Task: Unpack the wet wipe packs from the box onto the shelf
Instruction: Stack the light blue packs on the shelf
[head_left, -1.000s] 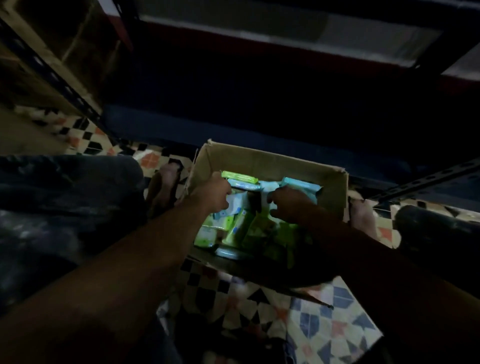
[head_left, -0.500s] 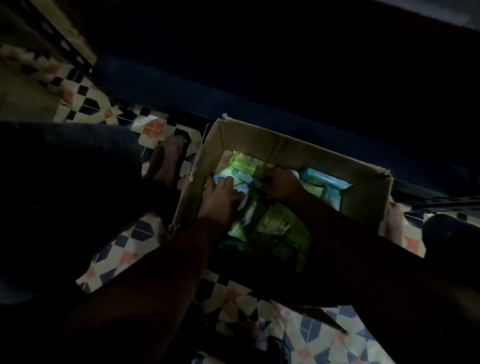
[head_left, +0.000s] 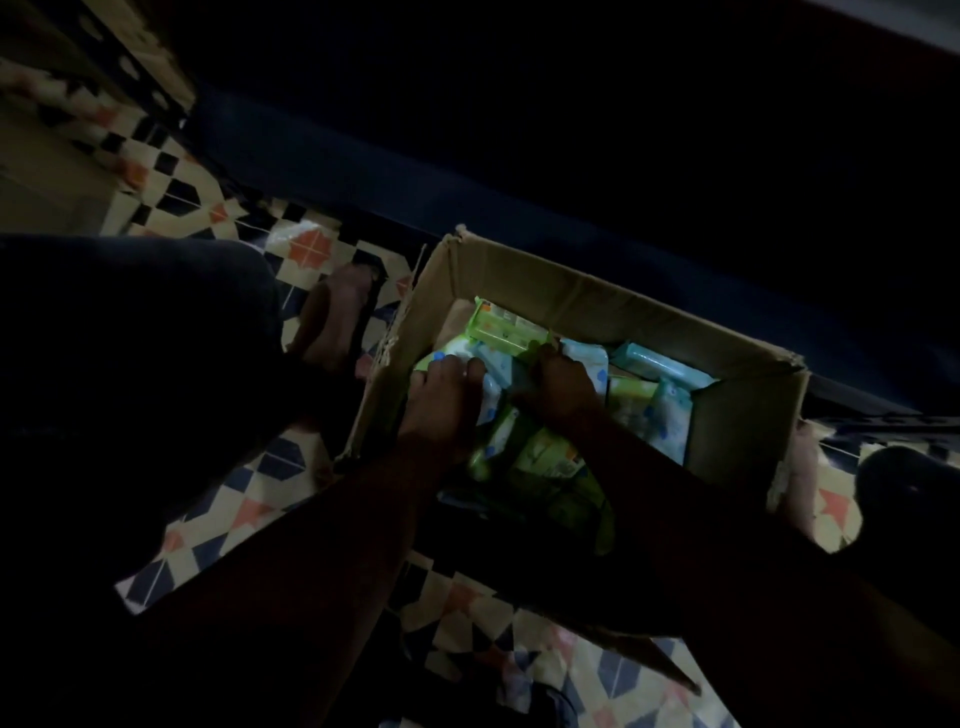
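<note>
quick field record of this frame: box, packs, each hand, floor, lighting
box: open brown cardboard box on the floor, flaps up
contents: green and pale blue wet wipe packs, loosely piled, many left inside
left hand: inside the box, fingers curled over a white and blue pack
right hand: inside the box, gripping packs near the middle
floor: patterned tile floor, cream, navy and orange
lighting: very dim; shelf not discernible

Very dark, grainy picture.
Only the open brown cardboard box (head_left: 597, 306) at 3 o'clock catches light; 12 o'clock is black.
</note>
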